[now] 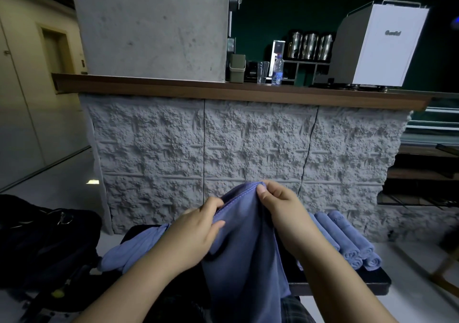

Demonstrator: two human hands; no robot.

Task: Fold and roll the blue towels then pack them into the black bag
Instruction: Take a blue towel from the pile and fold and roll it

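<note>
Two hands hold one blue towel (244, 245) up in front of the person, both on its stitched top hem. The right hand (280, 213) has its grip clamped on the hem's highest point, thumb pressed against curled fingers. The left hand (198, 233) pinches the same hem just beside and below it, thumb on the near face. From these grips the towel hangs straight down, its long axis running from the hem towards the person's lap, so the cloth lies below both hands and neither is clearly nearer to it. Both forearms reach forward and upward from the bottom of the view, wrists slightly bent inward.

I judge this to be the start of a fold: the hands would need to slide apart along the hem to spread the towel flat.

Right of the held towel, a stack of rolled towels (347, 238) lies on a dark surface (367, 283). Left of it, a loose towel (131, 248) is draped, crumpled. Further left sits the black bag (44, 235), on the floor as far as I can tell. Behind the towel rises a rough stone counter (223, 143).
</note>
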